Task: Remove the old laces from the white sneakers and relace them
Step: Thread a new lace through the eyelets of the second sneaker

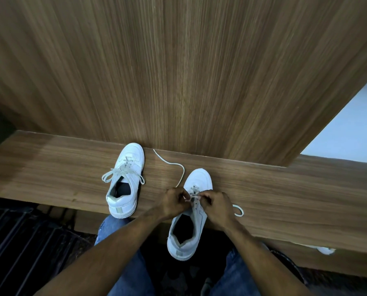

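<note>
White leather and brown wood grain fill the view: 2 sneakers sit on a wooden ledge (50, 167) that meets a wall panel. The left sneaker (126, 182) stands apart with its lace threaded and its ends loose at both sides. The right sneaker (194, 212) lies closer, its heel hanging past the ledge's edge, and both hands work at its eyelets. The left hand (174, 202) and the right hand (215, 205) each have fingers curled in a pinch on the lace (194, 197) stretched between them over the tongue. 1 free end trails up toward the wall panel, the other loops out beside the right hand. Whether this lace is going in or coming out is unclear. Either way, short even pulls, 1 eyelet at a time, should keep it flat and untwisted.
</note>
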A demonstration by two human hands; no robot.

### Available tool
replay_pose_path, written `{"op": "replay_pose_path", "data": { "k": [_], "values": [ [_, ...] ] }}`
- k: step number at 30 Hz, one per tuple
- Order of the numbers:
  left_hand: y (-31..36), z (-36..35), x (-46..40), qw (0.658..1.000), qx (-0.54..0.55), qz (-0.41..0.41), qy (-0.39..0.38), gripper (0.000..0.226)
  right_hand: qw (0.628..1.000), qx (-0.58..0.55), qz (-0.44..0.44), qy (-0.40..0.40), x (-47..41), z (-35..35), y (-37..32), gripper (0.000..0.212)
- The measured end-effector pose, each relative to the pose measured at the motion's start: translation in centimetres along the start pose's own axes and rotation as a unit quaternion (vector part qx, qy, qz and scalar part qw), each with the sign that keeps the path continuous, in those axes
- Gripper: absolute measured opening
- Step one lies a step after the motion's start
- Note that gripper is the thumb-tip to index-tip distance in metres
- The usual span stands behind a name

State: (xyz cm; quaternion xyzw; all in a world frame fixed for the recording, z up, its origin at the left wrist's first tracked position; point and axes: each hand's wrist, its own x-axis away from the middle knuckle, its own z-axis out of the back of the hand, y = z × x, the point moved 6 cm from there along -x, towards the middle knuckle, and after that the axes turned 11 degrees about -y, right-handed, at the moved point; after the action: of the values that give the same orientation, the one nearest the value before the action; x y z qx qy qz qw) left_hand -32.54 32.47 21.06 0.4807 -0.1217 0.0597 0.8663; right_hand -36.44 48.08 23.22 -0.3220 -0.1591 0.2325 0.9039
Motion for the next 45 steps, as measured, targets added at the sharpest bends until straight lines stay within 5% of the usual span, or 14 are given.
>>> {"op": "replay_pose_path", "data": {
  "k": [9,18,22,25,28,31,34,39,41,45],
  "values": [
    [-2.4,0.7,0.2,0.979,0.165,0.119,-0.002,0.014,0.999,0.008,-0.035,-0.029,0.5,-0.9,-0.8,0.014],
    [-1.8,0.8,1.0,0.969,0.211,0.131,-0.011,0.019,0.992,0.115,-0.035,-0.024,-0.1,-2.7,-2.1,0.022],
    [-1.6,0.1,2.1,0.931,0.315,0.178,-0.052,0.018,0.994,0.108,-0.025,-0.025,-0.2,-2.9,-2.3,0.02],
    [-1.2,-0.2,2.6,0.931,0.291,0.193,-0.101,0.014,0.994,0.101,-0.014,-0.031,-0.4,-3.0,-2.3,0.018],
    [-0.7,0.6,1.7,0.946,0.251,0.193,-0.07,0.006,0.995,0.094,-0.005,-0.015,-0.2,-2.7,-2.1,0.018],
    [0.1,1.6,1.0,0.934,0.287,0.205,-0.051,0.021,0.997,0.075,0.0,-0.003,0.3,-2.0,-1.8,0.021],
    [1.6,4.6,0.2,0.889,0.428,0.159,0.041,0.026,0.994,0.102,0.034,0.025,1.0,-1.2,-1.6,0.028],
    [3.5,12.1,-1.4,0.724,0.664,0.049,0.181,0.026,0.986,0.159,0.054,0.006,1.7,-1.4,-1.4,0.051],
    [3.4,13.0,-1.4,0.743,0.634,0.038,0.209,0.017,0.981,0.185,0.05,-0.004,1.8,-1.9,-1.3,0.056],
    [0.6,7.8,-0.3,0.879,0.431,0.146,0.141,0.007,0.985,0.168,0.037,0.008,1.9,-2.1,-1.5,0.052]
  ]
}}
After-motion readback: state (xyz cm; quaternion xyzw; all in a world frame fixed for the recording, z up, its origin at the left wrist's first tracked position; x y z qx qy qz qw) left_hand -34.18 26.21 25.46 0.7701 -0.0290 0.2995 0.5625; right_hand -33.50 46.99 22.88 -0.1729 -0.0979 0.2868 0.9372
